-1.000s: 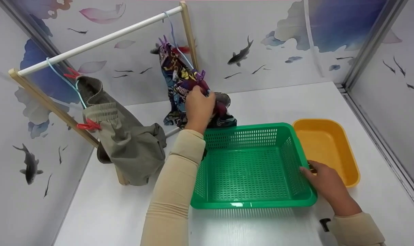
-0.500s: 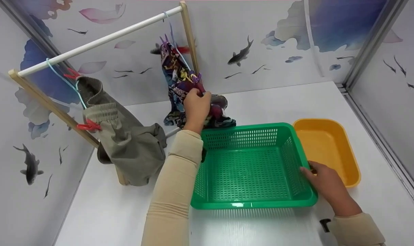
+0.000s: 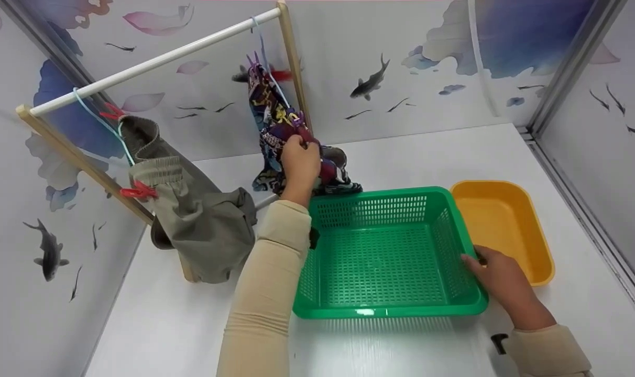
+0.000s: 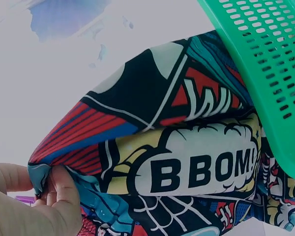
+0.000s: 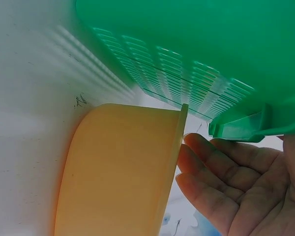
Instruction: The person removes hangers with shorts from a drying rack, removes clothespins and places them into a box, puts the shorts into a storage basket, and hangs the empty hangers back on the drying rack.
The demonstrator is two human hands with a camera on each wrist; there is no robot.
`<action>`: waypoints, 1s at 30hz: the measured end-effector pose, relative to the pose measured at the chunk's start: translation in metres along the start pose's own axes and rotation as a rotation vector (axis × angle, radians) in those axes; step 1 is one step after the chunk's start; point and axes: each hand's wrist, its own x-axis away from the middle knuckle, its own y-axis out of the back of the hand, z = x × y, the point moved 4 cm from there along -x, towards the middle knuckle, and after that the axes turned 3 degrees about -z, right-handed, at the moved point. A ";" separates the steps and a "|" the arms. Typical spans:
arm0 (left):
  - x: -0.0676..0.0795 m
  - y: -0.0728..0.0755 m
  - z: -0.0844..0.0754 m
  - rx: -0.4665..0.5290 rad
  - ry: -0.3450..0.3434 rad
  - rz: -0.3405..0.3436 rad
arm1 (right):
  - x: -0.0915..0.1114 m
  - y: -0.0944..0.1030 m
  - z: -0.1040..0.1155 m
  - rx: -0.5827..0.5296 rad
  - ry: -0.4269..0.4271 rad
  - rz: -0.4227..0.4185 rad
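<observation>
My left hand (image 3: 300, 163) pinches the upper edge of comic-print shorts (image 4: 201, 169) between thumb and fingers. The shorts hang from a pale blue hanger (image 3: 263, 47), held by purple clothespins (image 3: 298, 119), and their lower part droops behind a green basket (image 3: 391, 313). At that basket's right side, my right hand (image 3: 503, 277) holds the rim, thumb over it. In the right wrist view the other fingers (image 5: 246, 152) are loosely bent below the basket's handle (image 5: 238, 128). Part of the shorts is hidden by my left hand and forearm.
A wooden rack with a white bar (image 3: 155, 60) stands at the left. Olive trousers or shorts (image 3: 207, 235) hang there from a light blue hanger (image 3: 98, 121), with red clothespins (image 3: 139, 190). A yellow tub (image 3: 537, 235) sits right of the basket. Printed walls enclose the table.
My left hand has shifted slightly left with the pinched edge of the shorts, and the near purple clothespin has moved left too. My right hand and the basket have stayed in place.
</observation>
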 end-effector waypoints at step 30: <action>0.007 0.021 0.009 0.019 -0.015 -0.043 | 0.000 -0.002 0.000 -0.013 0.000 -0.007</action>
